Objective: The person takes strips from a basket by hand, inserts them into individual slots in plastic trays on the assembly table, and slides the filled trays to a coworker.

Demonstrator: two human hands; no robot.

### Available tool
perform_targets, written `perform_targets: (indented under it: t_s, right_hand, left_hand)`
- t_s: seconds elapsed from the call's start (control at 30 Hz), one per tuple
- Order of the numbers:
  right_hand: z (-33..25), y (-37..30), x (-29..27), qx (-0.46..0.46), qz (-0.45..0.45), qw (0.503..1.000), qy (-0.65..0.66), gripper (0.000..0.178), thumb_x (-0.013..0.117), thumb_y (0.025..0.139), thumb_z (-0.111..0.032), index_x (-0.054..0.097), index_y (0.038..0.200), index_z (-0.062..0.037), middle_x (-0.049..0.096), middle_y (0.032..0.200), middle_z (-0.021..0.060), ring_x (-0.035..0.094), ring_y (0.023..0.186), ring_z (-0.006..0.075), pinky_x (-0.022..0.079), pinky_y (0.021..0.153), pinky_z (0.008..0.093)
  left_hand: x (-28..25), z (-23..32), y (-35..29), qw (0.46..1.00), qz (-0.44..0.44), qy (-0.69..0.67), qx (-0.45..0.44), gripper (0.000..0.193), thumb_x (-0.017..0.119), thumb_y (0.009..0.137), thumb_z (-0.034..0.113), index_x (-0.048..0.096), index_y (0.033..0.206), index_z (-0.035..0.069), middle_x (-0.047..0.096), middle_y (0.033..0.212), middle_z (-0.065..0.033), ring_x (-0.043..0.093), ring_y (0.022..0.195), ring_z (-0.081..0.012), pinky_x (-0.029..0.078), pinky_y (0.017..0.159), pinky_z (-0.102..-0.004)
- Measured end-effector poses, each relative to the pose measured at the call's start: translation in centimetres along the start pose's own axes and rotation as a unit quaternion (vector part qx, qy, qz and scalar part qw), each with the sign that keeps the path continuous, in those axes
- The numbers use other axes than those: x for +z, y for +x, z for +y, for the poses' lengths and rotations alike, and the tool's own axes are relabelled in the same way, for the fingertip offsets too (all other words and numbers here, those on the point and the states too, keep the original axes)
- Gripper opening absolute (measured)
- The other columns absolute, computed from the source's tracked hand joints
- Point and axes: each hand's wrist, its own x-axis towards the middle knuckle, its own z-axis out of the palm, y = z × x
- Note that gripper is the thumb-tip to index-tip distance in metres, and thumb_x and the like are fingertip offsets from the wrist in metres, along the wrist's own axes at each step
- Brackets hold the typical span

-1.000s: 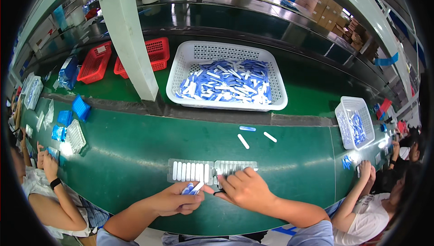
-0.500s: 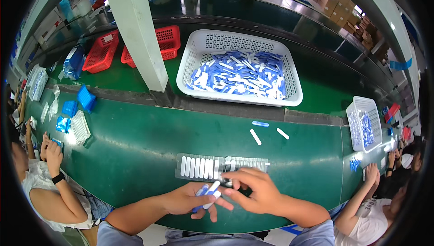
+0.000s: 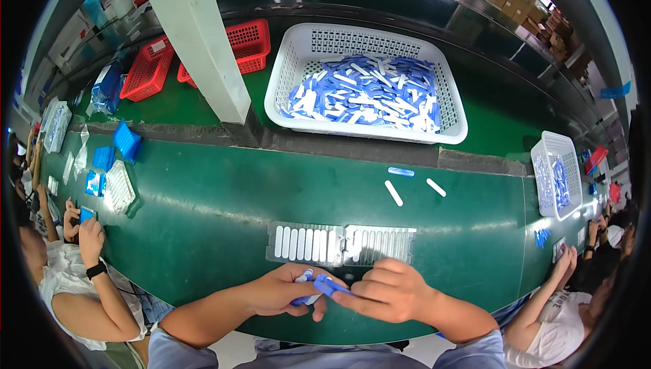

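Observation:
My left hand [image 3: 283, 292] is closed around several small blue-and-white strips [image 3: 306, 278] with rounded ends. My right hand [image 3: 393, 292] pinches a blue strip [image 3: 329, 285] beside that bunch, its blue side up. Just beyond my hands lies a clear plastic blister tray [image 3: 270, 250] in two halves. White strips [image 3: 298, 243] stand side by side in the slots of its left half. In the right half [image 3: 386, 245], one white strip [image 3: 356, 245] sits near the middle fold; the other slots show no white strip.
Three loose strips [image 3: 393, 193] lie beyond the tray on the green table [image 3: 203, 196]. A large white basket [image 3: 366, 133] of strips stands behind, right of a white post [image 3: 196, 36]. Red baskets [image 3: 146, 70] are far left. Co-workers sit at both sides.
My right hand has drawn back from the tray to my left hand and now pinches a blue strip. A white strip now shows by the fold in the right half.

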Motion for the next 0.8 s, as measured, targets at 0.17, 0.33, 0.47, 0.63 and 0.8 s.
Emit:
perform_targets:
  t_s: [0.17,0.33,0.47,0.63,0.8]
  right_hand:
    - [0.4,-0.8,-0.1,0.015,0.009,0.998,0.056,0.036,0.076,0.075,-0.013,0.075,0.111,-0.0076,0.062,0.091,-0.0016,0.055,0.072,0.0127,0.043,0.066,0.0271]
    - [0.2,-1.6,1.2,0.078,0.028,0.989,0.120,0.043,0.070,0.077,-0.002,0.070,0.120,-0.0043,0.066,0.099,0.0002,0.057,0.072,0.0168,0.044,0.066,0.0297]
    - [-0.4,-1.9,2.1,0.183,0.153,0.956,0.172,0.052,0.066,0.074,0.002,0.065,0.125,0.0014,0.069,0.086,0.0064,0.062,0.066,0.0224,0.046,0.062,0.0330]
    - [-0.8,-1.9,1.6,0.188,0.155,0.950,0.195,0.044,0.070,0.075,-0.001,0.066,0.119,0.0027,0.068,0.079,0.0067,0.062,0.062,0.0224,0.046,0.060,0.0334]
    - [-1.4,-2.1,1.9,0.280,0.148,0.925,0.211,0.022,0.079,0.082,-0.008,0.073,0.101,-0.0012,0.067,0.073,0.0065,0.057,0.057,0.0150,0.043,0.054,0.0283]
  left_hand:
    - [1.0,0.6,-0.3,0.999,0.009,0.023,0.039,0.032,0.049,0.106,0.010,0.060,0.130,-0.007,0.071,0.107,-0.0245,0.063,0.069,-0.0146,0.031,0.044,-0.0205]
    - [1.5,0.3,0.2,0.972,0.104,0.193,0.084,0.024,0.058,0.104,0.010,0.068,0.119,-0.005,0.075,0.102,-0.0152,0.061,0.060,-0.0098,0.035,0.045,-0.0209]
    - [1.7,-0.7,0.5,0.949,0.176,0.210,0.159,0.023,0.059,0.104,0.011,0.069,0.119,-0.003,0.077,0.099,-0.0105,0.061,0.058,-0.0072,0.038,0.046,-0.0201]
    - [2.5,-1.8,0.5,0.937,0.187,0.218,0.197,0.024,0.058,0.104,0.011,0.069,0.114,-0.006,0.077,0.100,-0.0144,0.065,0.056,-0.0113,0.038,0.044,-0.0213]
    - [2.3,-2.3,0.9,0.917,0.181,0.259,0.244,0.024,0.058,0.104,0.011,0.069,0.118,-0.006,0.077,0.103,-0.0139,0.071,0.064,-0.0127,0.039,0.046,-0.0198]
